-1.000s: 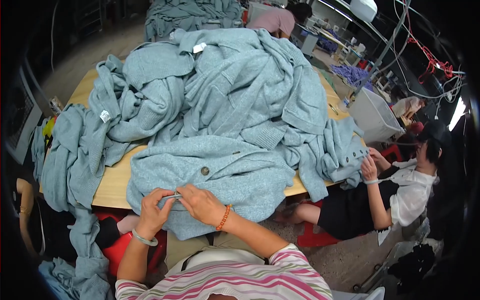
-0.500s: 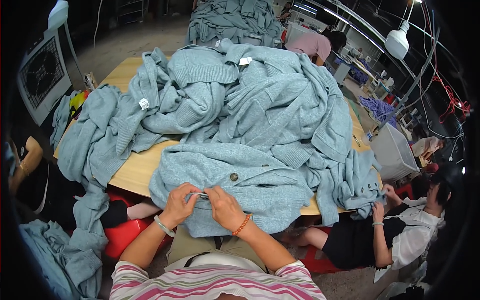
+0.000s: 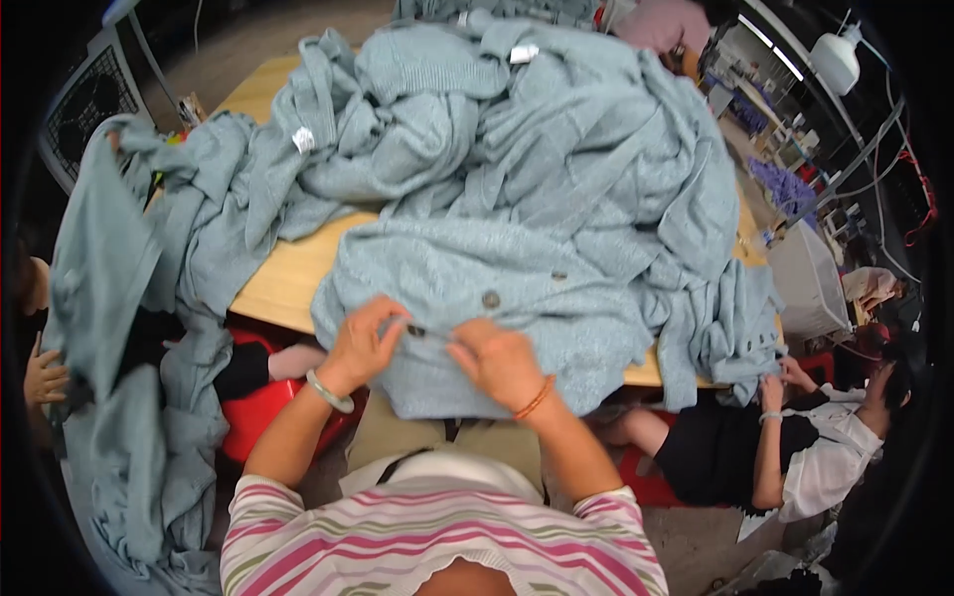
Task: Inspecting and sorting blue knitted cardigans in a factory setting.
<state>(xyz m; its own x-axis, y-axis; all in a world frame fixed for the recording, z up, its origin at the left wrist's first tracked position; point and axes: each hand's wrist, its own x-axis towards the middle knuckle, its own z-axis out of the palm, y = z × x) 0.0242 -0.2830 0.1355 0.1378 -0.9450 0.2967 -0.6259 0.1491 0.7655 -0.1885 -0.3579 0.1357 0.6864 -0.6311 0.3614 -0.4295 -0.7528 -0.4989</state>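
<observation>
A light blue-green knitted cardigan lies over the table's near edge, with dark buttons along its front. My left hand pinches the cardigan's front band beside a dark button. To the right of that button, my right hand is held just above the knit, its fingers curled together. It is blurred, and whatever lies between thumb and fingers is too small to make out. Another button sits on the band beyond my hands.
Heaped knitwear covers much of the wooden table. A person on the right handles a buttoned garment; another at the far left lifts a garment. A white crate stands to the right, a red stool below the table.
My right hand has drawn away from my left, to the right. The view has tilted, so the table sits higher. At the left, a garment has been raised by the other person.
</observation>
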